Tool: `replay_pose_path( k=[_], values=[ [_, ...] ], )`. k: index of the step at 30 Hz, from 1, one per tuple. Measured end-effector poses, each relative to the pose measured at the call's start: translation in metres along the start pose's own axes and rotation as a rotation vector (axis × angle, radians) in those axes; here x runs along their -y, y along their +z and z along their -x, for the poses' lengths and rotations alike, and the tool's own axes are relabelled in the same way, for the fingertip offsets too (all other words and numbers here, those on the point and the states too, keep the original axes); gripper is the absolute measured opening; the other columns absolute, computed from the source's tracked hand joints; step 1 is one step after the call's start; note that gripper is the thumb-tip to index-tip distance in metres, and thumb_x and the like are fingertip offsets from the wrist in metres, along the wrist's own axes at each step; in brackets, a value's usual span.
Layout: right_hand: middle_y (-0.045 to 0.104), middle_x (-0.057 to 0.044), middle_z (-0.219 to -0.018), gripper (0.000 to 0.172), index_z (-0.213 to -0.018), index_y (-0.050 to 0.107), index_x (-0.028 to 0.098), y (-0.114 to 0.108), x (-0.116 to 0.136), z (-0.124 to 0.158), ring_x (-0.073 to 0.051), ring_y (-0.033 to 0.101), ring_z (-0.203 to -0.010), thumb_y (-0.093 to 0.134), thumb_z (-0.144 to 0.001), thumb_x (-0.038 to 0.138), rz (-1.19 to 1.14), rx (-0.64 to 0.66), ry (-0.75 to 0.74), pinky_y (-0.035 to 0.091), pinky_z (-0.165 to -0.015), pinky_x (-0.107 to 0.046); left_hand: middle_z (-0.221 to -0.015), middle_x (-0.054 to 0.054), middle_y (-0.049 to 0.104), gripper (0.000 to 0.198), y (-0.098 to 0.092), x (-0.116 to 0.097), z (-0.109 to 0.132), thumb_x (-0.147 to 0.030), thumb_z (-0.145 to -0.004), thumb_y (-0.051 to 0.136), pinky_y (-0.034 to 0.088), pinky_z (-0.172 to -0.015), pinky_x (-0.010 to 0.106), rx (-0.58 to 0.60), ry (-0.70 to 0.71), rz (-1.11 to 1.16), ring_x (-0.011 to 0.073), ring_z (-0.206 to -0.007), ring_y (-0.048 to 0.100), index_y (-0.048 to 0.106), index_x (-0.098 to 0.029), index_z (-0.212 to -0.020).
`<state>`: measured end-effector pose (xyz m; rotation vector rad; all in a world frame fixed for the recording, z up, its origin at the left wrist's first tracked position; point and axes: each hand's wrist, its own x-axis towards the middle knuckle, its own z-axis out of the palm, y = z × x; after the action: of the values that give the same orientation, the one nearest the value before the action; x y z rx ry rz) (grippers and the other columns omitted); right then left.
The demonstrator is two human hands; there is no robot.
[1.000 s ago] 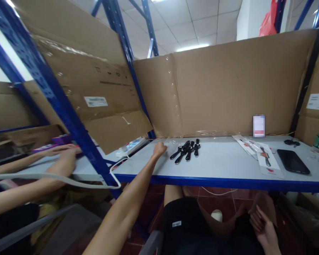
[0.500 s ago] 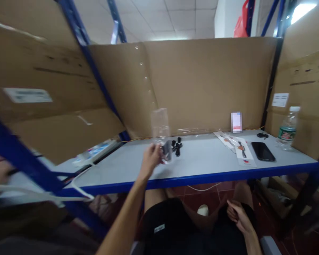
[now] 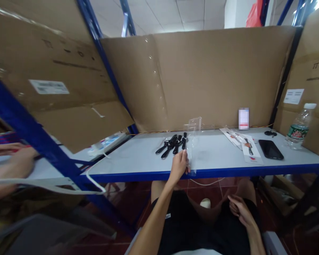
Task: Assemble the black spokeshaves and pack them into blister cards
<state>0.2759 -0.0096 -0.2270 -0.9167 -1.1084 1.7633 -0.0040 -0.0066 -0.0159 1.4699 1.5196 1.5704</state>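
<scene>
My left hand [image 3: 179, 163] is closed on a clear plastic sleeve [image 3: 194, 140] near the table's front edge. The sleeve stands up from my fingers, and its see-through wall makes its contents hard to make out. Just beyond the fingertips is a slim black piece [image 3: 184, 139]; whether it touches my hand I cannot tell. To its left, several glossy black-handled utensils [image 3: 170, 144] lie in a loose pile, their exact kind unclear. My right hand [image 3: 239, 209] rests over my lap below the table, fingers curled, nothing visible in them.
Printed cards [image 3: 251, 152], a black phone [image 3: 271, 149], keys [image 3: 270, 133] and a water bottle [image 3: 299, 127] are on the right. A lit screen [image 3: 244, 118] stands at the back. On the left are a power strip [image 3: 110, 143], a white cable [image 3: 88, 175] and another person's hands [image 3: 21, 164].
My left hand has moved right and slightly down with the clear sleeve. More black utensils show on the table behind where it was. The view has shifted; my right hand stays at my lap.
</scene>
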Motion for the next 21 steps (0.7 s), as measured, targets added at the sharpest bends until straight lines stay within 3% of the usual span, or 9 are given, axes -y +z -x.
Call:
replay_pose_path(
  k=[7, 13, 18, 21],
  values=[
    [0.022, 0.014, -0.045, 0.064, -0.061, 0.039, 0.023, 0.008, 0.003, -0.002, -0.003, 0.013, -0.041, 0.081, -0.060, 0.071, 0.124, 0.007, 0.035, 0.008, -0.039, -0.022, -0.039, -0.006, 0.042, 0.045, 0.006, -0.002, 0.006, -0.060, -0.095, 0.039, 0.029, -0.030, 0.023, -0.087, 0.054, -0.095, 0.0163, -0.030, 0.052, 0.040, -0.025, -0.066],
    [0.024, 0.014, -0.046, 0.060, -0.064, 0.042, 0.022, 0.006, -0.002, -0.005, -0.004, 0.016, -0.041, 0.083, -0.062, 0.066, 0.104, -0.035, 0.030, 0.009, -0.039, -0.021, -0.043, -0.008, 0.040, 0.052, -0.003, -0.002, 0.000, -0.071, -0.084, 0.051, 0.033, -0.029, 0.022, -0.007, -0.042, 0.190, 0.0140, -0.031, 0.051, 0.039, -0.024, -0.065],
    [0.025, 0.013, -0.046, 0.059, -0.064, 0.044, 0.022, 0.007, -0.001, -0.004, -0.004, 0.016, -0.042, 0.083, -0.061, 0.066, 0.118, -0.052, 0.034, 0.009, -0.040, -0.021, -0.047, -0.009, 0.044, 0.054, -0.007, -0.004, -0.001, -0.073, -0.079, 0.057, 0.039, -0.032, 0.021, -0.082, -0.111, 0.382, 0.0116, -0.032, 0.050, 0.042, -0.022, -0.070],
    [0.026, 0.013, -0.046, 0.060, -0.063, 0.045, 0.022, 0.020, 0.015, 0.007, -0.004, 0.017, -0.042, 0.082, -0.059, 0.069, 0.187, -0.024, 0.062, 0.009, -0.040, -0.021, -0.049, -0.007, 0.050, 0.049, -0.004, -0.004, 0.002, -0.070, -0.082, 0.055, 0.042, -0.035, 0.023, -0.122, -0.100, 0.384, 0.0131, -0.035, 0.053, 0.044, -0.022, -0.075]
  ],
)
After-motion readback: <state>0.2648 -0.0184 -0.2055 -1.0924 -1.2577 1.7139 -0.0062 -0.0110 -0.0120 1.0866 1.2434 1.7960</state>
